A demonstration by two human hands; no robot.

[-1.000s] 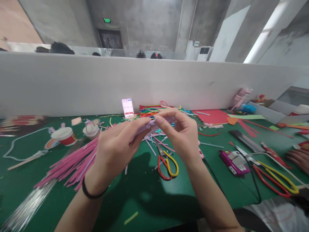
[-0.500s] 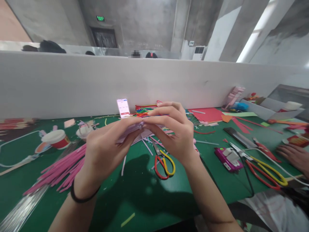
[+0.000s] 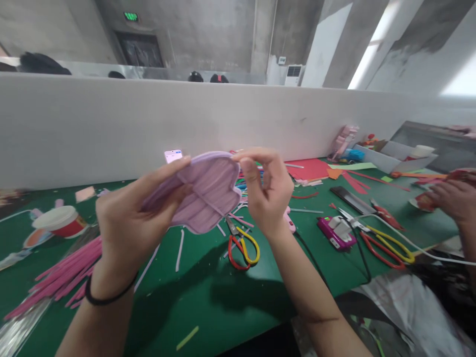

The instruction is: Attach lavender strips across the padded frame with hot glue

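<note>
My left hand (image 3: 128,223) grips a flat lilac piece (image 3: 208,193) with a scalloped edge, thumb on its near face and fingers behind. The piece is tilted up, showing a ribbed face crossed by a thin raised line; it looks made of fuzzy stems laid side by side. At its upper right edge, my right hand (image 3: 266,191) is closed, thumb and forefinger pinching the rim. Below the piece lie scissors (image 3: 243,248) with one red and one yellow handle loop. Several pink fuzzy stems (image 3: 63,270) are bundled left of my left hand.
A lidded paper cup (image 3: 61,220) stands at left, and a lit phone (image 3: 173,156) leans on the white partition (image 3: 111,129). Right are a purple power adapter (image 3: 336,233) with cables, more scissors (image 3: 386,245), and red sheets (image 3: 308,169). Another person's hand (image 3: 451,198) is at far right.
The lilac piece has turned from nearly edge-on to showing its broad face. My hands have moved apart, and the view has shifted right. The other person's hand has risen.
</note>
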